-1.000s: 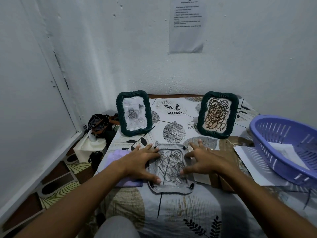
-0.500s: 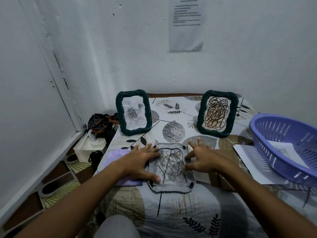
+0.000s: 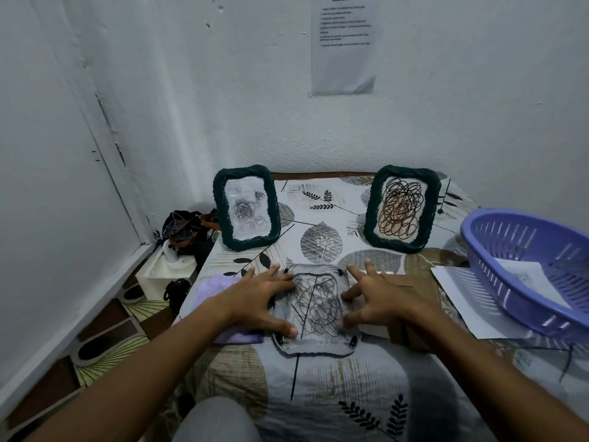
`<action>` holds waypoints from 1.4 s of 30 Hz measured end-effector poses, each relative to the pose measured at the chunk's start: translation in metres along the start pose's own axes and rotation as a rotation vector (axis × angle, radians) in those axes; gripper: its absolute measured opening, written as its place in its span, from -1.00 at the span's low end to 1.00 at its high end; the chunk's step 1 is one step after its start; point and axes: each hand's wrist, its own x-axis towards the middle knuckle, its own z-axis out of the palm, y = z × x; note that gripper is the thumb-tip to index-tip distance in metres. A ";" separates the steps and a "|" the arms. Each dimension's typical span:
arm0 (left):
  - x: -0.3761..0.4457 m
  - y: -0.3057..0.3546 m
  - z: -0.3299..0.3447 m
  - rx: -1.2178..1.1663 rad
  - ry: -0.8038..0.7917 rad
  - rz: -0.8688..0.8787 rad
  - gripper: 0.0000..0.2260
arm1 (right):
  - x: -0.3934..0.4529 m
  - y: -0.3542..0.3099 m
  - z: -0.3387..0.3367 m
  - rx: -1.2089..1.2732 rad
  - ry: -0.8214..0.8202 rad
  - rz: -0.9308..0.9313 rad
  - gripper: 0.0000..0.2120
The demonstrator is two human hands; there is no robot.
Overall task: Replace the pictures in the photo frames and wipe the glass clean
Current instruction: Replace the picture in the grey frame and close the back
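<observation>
Hands: left hand point(image 3: 255, 298) and right hand point(image 3: 381, 296) are lying with fingers spread wide, flanking the face-down frame point(image 3: 315, 311); fingertips are pressing its side edges, gripping nothing.
Face-down frame: lying flat at the table's point(image 3: 350, 409) centre, at 6 o'clock from the leaf print, a scribble drawing point(image 3: 317, 303) showing in its opening.
Rose frame point(image 3: 246, 207): standing upright at 11 o'clock, dark green braided rim.
Scribble frame point(image 3: 402, 208): standing at 1 o'clock, tilted slightly.
Purple cloth point(image 3: 223, 301): lying partly under the left wrist at 9 o'clock.
Lilac basket point(image 3: 529, 266): sitting at 3 o'clock, resting on loose paper sheets point(image 3: 462, 291).
Cardboard backing point(image 3: 411, 314): lying under the right wrist.
</observation>
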 end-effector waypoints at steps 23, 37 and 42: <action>0.004 0.000 -0.002 -0.015 -0.056 -0.021 0.06 | -0.003 -0.009 -0.003 -0.063 -0.021 0.046 -0.30; 0.002 0.002 -0.001 -0.038 -0.034 -0.006 0.05 | 0.000 -0.005 -0.008 0.030 -0.025 0.026 -0.21; 0.000 0.000 0.002 -0.078 0.011 -0.003 -0.11 | 0.002 -0.006 -0.005 0.094 0.092 0.036 -0.54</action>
